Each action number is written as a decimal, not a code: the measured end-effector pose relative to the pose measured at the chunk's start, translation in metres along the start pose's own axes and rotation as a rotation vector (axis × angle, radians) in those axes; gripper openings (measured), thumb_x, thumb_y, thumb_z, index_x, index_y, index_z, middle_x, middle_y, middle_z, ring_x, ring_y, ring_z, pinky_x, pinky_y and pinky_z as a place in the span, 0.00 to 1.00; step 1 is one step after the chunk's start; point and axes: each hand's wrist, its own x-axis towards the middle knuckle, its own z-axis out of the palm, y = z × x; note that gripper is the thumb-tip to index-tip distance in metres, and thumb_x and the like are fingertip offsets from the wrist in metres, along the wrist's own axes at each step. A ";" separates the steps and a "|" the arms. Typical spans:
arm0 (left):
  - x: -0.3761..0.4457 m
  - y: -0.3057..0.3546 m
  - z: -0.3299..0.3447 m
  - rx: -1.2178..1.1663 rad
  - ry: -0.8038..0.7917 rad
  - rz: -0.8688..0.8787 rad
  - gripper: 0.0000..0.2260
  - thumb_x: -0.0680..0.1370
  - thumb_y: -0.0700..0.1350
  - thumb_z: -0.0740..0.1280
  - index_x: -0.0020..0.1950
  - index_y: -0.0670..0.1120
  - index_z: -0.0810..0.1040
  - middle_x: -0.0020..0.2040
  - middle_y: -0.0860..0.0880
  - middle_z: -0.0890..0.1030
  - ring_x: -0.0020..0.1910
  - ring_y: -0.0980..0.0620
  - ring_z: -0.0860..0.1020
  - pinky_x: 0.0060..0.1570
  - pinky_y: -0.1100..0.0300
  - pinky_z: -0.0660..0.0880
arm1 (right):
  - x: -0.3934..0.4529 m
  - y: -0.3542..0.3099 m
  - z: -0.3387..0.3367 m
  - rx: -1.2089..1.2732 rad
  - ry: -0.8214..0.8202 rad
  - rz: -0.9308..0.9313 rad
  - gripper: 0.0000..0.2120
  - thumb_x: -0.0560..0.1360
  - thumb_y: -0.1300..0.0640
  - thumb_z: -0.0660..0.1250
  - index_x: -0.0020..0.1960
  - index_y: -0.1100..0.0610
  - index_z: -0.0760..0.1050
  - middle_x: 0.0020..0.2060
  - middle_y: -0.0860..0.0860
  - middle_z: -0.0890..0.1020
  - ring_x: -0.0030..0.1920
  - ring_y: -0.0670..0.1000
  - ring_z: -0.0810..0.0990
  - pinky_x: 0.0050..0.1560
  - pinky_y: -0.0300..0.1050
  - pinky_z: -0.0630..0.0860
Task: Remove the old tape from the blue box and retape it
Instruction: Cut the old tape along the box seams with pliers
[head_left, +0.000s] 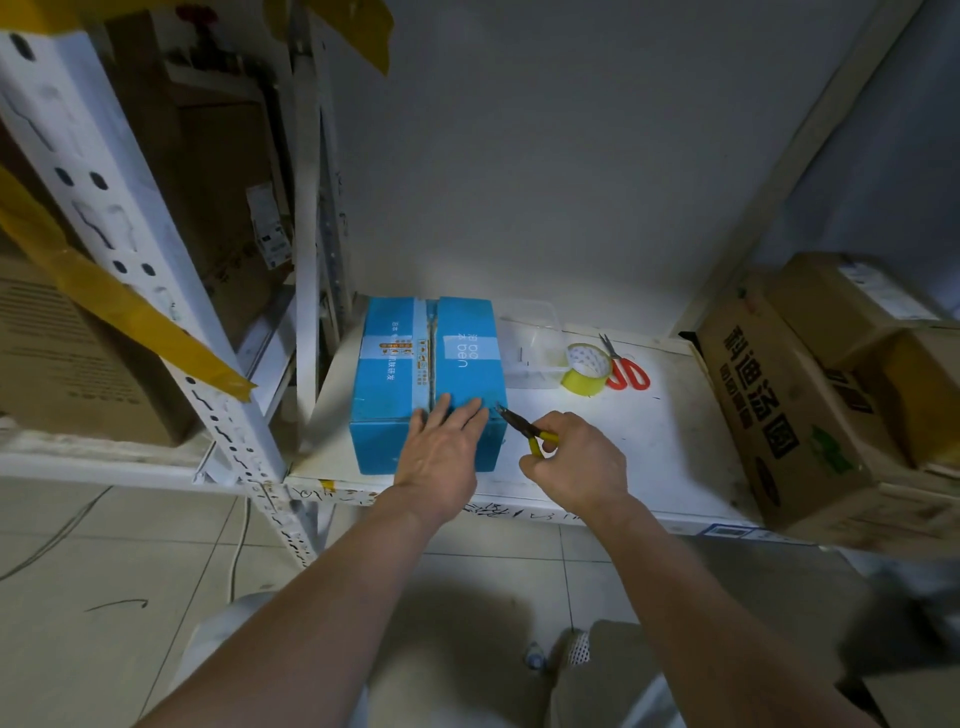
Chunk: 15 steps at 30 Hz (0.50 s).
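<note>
Head view: left hand is lying flat-fingered on the blue cardboard box; right hand is gripping yellow-handled pliers beside it.

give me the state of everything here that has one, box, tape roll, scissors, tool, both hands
blue box: flaps closed, on the shelf
left hand: fingers flat on the box top's near edge
right hand: grips the tool's handles
yellow-handled tool: tip at the box's near right corner
tape roll: lying untouched
red scissors: closed, beside the roll

just one wide-angle head cam, looking forward and down, pretty close over the white shelf at arm's reach
</note>
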 end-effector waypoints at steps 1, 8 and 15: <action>0.000 0.000 0.000 0.005 -0.010 0.002 0.31 0.78 0.37 0.59 0.78 0.50 0.50 0.78 0.54 0.51 0.77 0.46 0.46 0.74 0.46 0.44 | 0.001 0.000 0.001 -0.012 0.001 -0.009 0.18 0.72 0.48 0.68 0.61 0.48 0.72 0.52 0.46 0.78 0.50 0.48 0.76 0.46 0.41 0.72; -0.001 0.001 -0.003 0.002 -0.023 -0.001 0.31 0.77 0.36 0.60 0.77 0.51 0.52 0.78 0.53 0.51 0.77 0.47 0.47 0.75 0.46 0.45 | 0.003 -0.005 0.005 -0.108 0.006 -0.047 0.20 0.73 0.47 0.65 0.64 0.48 0.69 0.50 0.49 0.78 0.48 0.49 0.77 0.47 0.42 0.73; 0.000 0.003 -0.005 -0.027 -0.042 -0.026 0.33 0.76 0.35 0.60 0.77 0.51 0.51 0.78 0.54 0.51 0.77 0.47 0.46 0.75 0.45 0.45 | 0.003 -0.005 0.013 -0.011 0.064 -0.006 0.21 0.73 0.50 0.67 0.65 0.49 0.71 0.52 0.49 0.79 0.48 0.49 0.77 0.47 0.40 0.73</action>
